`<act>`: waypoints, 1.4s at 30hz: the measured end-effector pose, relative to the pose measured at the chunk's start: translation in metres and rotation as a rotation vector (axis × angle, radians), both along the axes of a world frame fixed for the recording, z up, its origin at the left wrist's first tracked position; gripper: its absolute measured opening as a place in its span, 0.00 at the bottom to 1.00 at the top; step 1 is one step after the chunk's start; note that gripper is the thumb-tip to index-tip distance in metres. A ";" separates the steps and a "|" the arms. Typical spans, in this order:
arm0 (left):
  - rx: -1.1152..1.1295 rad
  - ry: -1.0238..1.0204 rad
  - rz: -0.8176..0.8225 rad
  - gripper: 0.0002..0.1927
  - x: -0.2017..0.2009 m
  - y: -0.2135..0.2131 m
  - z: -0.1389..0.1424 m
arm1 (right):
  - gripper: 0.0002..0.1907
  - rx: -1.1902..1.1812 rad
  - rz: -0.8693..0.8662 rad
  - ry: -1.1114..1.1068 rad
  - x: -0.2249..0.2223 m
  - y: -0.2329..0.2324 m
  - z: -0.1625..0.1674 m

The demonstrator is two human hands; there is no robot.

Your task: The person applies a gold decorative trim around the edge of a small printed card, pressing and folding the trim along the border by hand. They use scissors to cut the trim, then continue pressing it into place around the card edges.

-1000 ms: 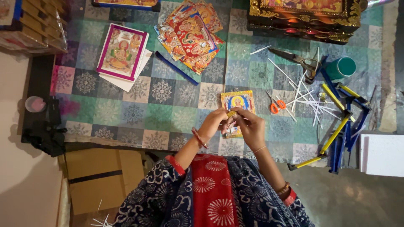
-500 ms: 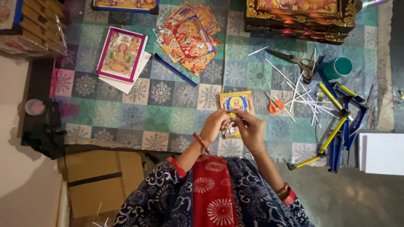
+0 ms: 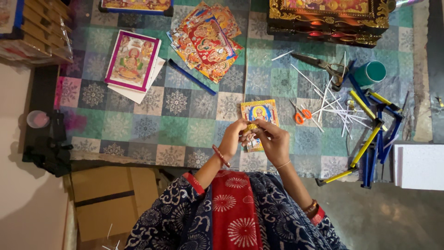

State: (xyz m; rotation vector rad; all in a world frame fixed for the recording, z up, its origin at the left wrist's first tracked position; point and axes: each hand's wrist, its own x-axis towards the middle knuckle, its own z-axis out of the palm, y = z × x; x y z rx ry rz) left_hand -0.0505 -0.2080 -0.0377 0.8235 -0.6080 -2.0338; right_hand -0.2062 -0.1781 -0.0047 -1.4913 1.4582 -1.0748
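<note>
Nothing shifted | small yellow piece (image 3: pixel 251 127) pinched between both hands' fingers (image 3: pixel 244 126)

Orange-handled scissors (image 3: pixel 301 116) beside white sticks (image 3: pixel 334 111); teal cup (image 3: pixel 371 72) beyond; framed print (image 3: pixel 131 61) far left.

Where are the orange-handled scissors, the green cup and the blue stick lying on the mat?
orange-handled scissors (image 3: pixel 301 115), head view, on the orange handle loops.
green cup (image 3: pixel 373 72), head view, on its open top.
blue stick (image 3: pixel 191 77), head view, on the middle of its length.
</note>
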 end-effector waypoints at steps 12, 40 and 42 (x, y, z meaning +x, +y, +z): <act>-0.097 -0.100 0.014 0.12 0.003 0.003 0.002 | 0.11 -0.022 0.000 0.071 0.001 0.000 0.002; -0.235 -0.197 -0.005 0.13 0.009 0.001 0.002 | 0.11 0.014 0.010 -0.025 0.000 -0.001 0.003; -0.250 -0.192 0.006 0.12 0.009 0.001 0.002 | 0.11 0.020 0.006 -0.033 0.000 0.000 0.002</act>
